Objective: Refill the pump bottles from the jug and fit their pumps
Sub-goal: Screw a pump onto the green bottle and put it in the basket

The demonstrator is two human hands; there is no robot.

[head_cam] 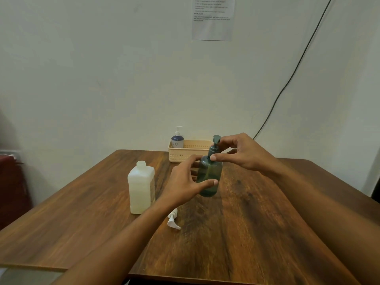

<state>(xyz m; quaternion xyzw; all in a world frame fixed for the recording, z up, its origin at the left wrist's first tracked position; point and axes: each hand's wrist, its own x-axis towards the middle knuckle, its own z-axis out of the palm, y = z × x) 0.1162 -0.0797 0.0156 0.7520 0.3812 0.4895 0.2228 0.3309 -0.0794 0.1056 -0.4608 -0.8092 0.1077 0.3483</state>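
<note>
On the wall in front of me hangs a printed paper sheet [213, 18] with several lines of small text, but the letters are too small and blurred for me to read. The blue bottle [177, 141] in the basket [192, 155] carries a small dotted mark, not words.

**A plain room set up for a staged chore**

A wood-grain counter [257, 223] stands pushed against a bare pale wall [102, 68]. A printed instruction sheet [213, 19] is stuck above it, and a loose black cable [296, 68] trails down the wall. It looks more like a makeshift test room than a lived-in home.
</note>
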